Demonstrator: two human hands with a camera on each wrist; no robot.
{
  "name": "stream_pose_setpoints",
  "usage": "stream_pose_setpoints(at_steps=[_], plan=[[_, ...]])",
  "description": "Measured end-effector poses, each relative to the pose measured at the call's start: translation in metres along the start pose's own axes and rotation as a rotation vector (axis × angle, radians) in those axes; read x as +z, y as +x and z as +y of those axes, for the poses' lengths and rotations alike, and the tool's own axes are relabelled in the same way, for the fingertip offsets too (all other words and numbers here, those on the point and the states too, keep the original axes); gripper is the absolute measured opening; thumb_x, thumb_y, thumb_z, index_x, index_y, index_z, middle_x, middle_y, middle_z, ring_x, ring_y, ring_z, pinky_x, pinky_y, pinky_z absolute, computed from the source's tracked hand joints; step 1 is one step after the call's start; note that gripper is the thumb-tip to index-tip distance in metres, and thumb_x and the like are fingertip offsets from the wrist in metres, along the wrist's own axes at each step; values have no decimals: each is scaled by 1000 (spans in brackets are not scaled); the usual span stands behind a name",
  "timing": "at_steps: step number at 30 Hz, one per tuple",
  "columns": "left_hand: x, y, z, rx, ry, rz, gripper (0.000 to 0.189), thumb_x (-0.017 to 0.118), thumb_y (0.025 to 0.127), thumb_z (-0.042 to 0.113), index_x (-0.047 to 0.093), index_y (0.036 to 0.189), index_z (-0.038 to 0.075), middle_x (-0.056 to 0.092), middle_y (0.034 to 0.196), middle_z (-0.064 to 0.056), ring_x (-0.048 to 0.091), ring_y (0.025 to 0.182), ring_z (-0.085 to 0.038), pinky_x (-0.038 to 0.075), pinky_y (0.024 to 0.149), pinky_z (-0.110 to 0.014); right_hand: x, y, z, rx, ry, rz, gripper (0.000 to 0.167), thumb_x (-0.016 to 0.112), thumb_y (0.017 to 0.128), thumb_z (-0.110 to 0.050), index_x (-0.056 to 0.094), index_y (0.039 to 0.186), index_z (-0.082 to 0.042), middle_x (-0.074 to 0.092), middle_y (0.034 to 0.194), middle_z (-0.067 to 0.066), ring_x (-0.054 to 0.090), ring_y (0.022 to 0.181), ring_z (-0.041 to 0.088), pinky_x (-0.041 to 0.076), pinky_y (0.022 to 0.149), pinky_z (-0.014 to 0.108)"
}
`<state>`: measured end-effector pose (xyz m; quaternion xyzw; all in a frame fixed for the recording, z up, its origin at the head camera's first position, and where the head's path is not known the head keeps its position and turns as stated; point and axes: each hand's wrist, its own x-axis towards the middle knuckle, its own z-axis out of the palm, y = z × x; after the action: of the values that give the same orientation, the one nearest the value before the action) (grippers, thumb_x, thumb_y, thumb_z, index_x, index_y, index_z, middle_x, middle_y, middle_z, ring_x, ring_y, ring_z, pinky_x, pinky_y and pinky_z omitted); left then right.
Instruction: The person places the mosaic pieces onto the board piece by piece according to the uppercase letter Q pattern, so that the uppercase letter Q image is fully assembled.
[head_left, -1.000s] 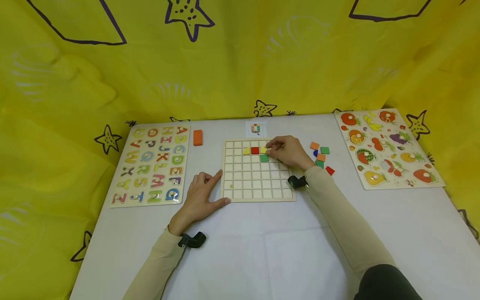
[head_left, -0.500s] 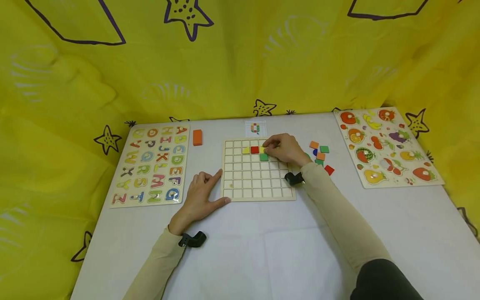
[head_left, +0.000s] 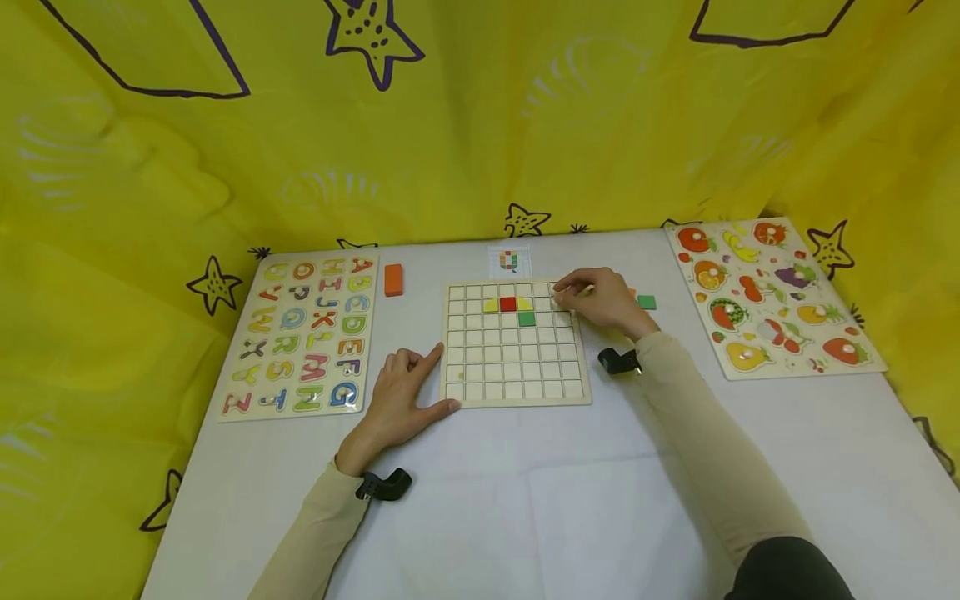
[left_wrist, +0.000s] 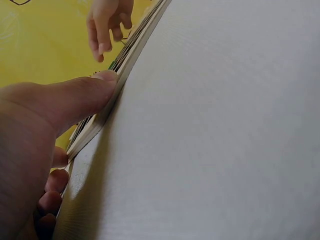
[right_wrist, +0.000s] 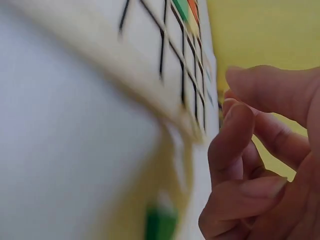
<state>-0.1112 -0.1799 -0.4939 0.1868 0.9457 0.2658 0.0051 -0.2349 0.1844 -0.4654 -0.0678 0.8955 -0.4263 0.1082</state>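
Note:
A wooden grid board (head_left: 512, 354) lies flat on the white table. On its upper rows are a red square tile (head_left: 507, 304), two yellow tiles (head_left: 491, 306) on either side of it, and a green square tile (head_left: 527, 318) below the right yellow one. My left hand (head_left: 396, 404) touches the board's left edge with a straight index finger and its lower left corner with the thumb (left_wrist: 85, 95); the other fingers are bent. My right hand (head_left: 602, 297) hovers over the board's upper right edge, its fingers loosely bent with nothing between them in the right wrist view.
A pattern card (head_left: 509, 261) lies behind the board. Loose tiles, one a green square (head_left: 647, 302), are partly hidden behind my right hand. An orange block (head_left: 393, 280) and an alphabet board (head_left: 247, 346) lie left, a fruit puzzle board (head_left: 772, 333) right.
My right hand has let go of the right yellow tile, which stays on the board, and has moved right toward the loose tiles. The left hand has kept its place.

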Motion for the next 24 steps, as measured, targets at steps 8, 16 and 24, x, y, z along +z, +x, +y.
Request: stream_pose_setpoints(at_steps=[8,16,24], plan=[[0,-1,-1,8,5,1,91,87,85,42,48,160,9,51,120,-19,43,106,-31,35,91,-44,-55,-28,31,80,-60,32,33,73,101,-29,75,125,-6,70,111,17,66,85,26,51,65,30],[1,0,-1,-5,9,-10,92,86,85,43,47,161,9,51,120,-19,43,106,-32,35,91,-44,-84,-48,62,119,-146,46,42,73,101,-29,70,131,-1,68,116,22,57,107,36,43,79,39],[1,0,0,-7,2,-8,90,86,85,42,48,160,10,51,120,-18,43,107,-32,35,91,-45,-88,-51,69,159,-154,-12,43,72,102,-28,67,135,-2,65,121,24,53,110,37,41,83,41]])
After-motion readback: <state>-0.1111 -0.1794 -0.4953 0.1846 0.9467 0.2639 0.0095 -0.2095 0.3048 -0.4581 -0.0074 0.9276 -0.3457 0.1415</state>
